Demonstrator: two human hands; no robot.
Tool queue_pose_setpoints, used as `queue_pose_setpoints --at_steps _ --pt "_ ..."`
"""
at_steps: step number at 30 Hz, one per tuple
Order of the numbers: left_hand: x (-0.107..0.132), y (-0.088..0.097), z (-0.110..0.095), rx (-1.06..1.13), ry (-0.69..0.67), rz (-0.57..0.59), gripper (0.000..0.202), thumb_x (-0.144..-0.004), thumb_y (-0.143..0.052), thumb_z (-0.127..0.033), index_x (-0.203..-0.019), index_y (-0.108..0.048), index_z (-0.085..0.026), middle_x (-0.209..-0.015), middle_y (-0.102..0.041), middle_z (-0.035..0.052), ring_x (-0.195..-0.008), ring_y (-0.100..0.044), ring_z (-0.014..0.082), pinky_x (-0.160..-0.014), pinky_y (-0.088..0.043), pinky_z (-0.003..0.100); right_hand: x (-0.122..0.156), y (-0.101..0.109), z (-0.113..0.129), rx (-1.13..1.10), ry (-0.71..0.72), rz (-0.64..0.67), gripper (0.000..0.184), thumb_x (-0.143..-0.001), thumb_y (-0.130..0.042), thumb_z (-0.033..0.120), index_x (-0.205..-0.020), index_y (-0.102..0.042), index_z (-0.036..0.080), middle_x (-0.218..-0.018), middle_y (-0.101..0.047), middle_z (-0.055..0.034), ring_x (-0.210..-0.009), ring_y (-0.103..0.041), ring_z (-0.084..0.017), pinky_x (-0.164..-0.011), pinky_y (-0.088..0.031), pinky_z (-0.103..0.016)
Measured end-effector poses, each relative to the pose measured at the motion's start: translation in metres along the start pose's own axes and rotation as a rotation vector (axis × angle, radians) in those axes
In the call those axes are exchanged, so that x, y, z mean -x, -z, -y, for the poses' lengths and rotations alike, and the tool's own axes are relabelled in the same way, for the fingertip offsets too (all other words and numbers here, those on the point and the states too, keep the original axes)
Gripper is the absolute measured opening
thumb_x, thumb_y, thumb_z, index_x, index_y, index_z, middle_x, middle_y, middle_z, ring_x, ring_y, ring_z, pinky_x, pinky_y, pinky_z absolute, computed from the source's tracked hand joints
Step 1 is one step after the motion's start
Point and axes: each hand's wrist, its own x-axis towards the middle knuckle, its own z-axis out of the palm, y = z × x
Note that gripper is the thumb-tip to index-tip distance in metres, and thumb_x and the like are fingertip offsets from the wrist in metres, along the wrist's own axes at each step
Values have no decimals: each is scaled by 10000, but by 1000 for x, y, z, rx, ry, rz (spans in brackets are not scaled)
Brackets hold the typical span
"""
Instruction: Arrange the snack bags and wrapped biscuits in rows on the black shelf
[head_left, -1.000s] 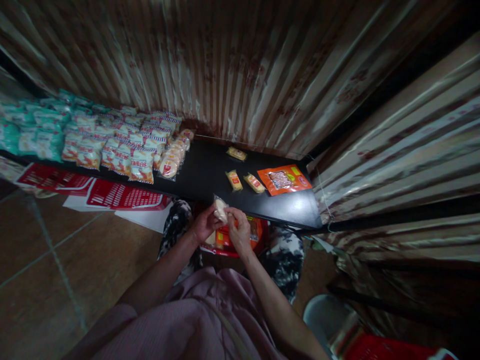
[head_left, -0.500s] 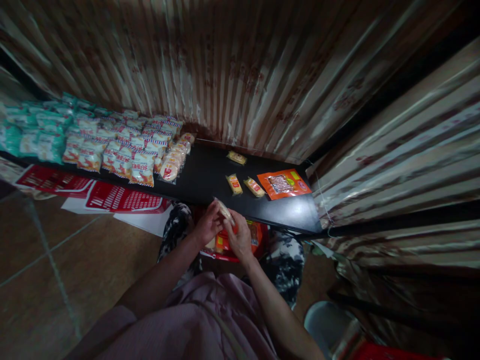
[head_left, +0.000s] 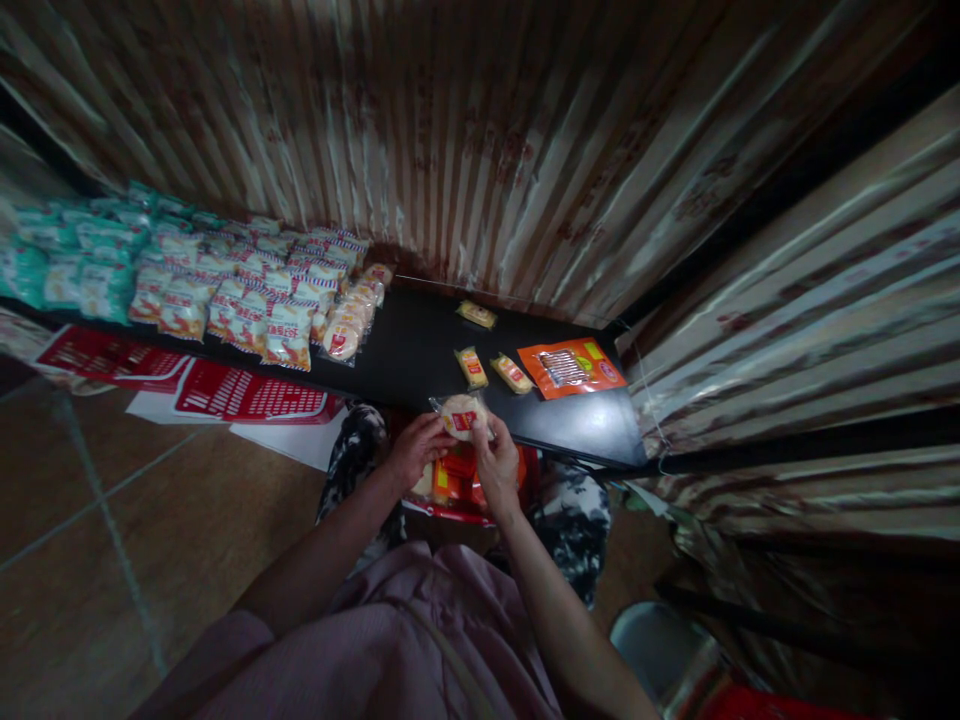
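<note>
Between my hands is a round, pale cracker in a clear wrapper (head_left: 456,413), its red label facing up. My left hand (head_left: 417,447) grips its left edge with the fingertips. From the right, my right hand (head_left: 498,467) pinches the cracker with the thumb on top. Below my hands, partly covered by them, a red basket (head_left: 457,516) holds orange packets and pale snacks. Just past the cracker on the black shelf (head_left: 412,340) lie small yellow-wrapped snacks (head_left: 471,367) and a flat orange packet (head_left: 571,368).
Along the shelf's left part stand rows of white snack bags (head_left: 289,333) and teal bags (head_left: 105,285), with a row of round wrapped crackers (head_left: 344,340) beside them. Red baskets (head_left: 247,395) sit under the shelf. A pleated curtain (head_left: 465,150) hangs behind.
The wrapped cracker has turned from edge-on to flat, showing its red label. My right hand has shifted slightly right, and both hands still hold it.
</note>
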Motion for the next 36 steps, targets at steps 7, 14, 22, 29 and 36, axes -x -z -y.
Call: queue_pose_setpoints --at_steps 7,14,22,29,36 --pt "-3 4 6 -49 -28 -48 257 -693 -758 -303 -835 -609 -148 -726 -674 30 -589 -645 126 -526 -406 191 -2 2 8 -76 -57 -35 482 -789 -528 586 -1014 -597 166 -903 -685 -72 -751 -625 -192 -677 -503 -305" --pt "-4 6 7 -67 -55 -66 303 -630 -792 -335 -813 -637 -150 -689 -657 0 -537 -578 83 -473 -338 170 -1 0 10 -93 -99 14 447 -787 -529 582 -952 -604 173 -836 -673 -52 -731 -610 -190 -669 -496 -302" --pt "-8 11 0 -29 -127 -163 276 -592 -792 -321 -762 -641 -164 -694 -655 2 -592 -586 104 -513 -387 186 1 -6 -3 -178 -140 54 424 -753 -587 512 -1016 -570 181 -710 -618 8 -630 -576 -156 -589 -484 -273" --pt "-15 14 -12 -113 -216 -171 307 -573 -795 -365 -779 -680 -169 -682 -651 -12 -576 -557 101 -518 -386 197 6 -11 -5 -251 -160 236 402 -741 -602 441 -1054 -599 190 -784 -687 -24 -677 -633 -183 -615 -521 -303" --pt "-17 21 -25 -351 -239 1 264 -636 -748 -381 -764 -704 -154 -699 -666 11 -620 -555 128 -589 -413 221 -3 -7 -6 -118 -117 169 632 -689 -676 462 -1231 -522 177 -1001 -685 -81 -796 -646 -207 -702 -529 -339"
